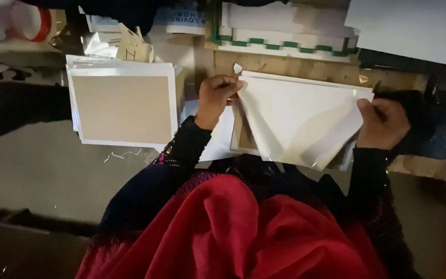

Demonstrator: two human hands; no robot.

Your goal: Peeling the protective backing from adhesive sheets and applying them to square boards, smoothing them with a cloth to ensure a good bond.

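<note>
**Both hands lifting a glossy white sheet**

The left hand (215, 98) pinches the top corner of the white sheet (295, 121); the right hand (383, 124) grips its opposite edge, so it bows up between them. Beyond the left hand lies a stack of brown-faced boards (122, 106) on the table (37, 165).

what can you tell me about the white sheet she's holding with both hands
The white sheet looks like thin glossy paper or film, bent and partly lifted, one flap folded down into a slanted crease. The left hand pinches its upper left corner; the right hand grips its right edge. It lies over a stack of similar sheets and brown board.
</note>
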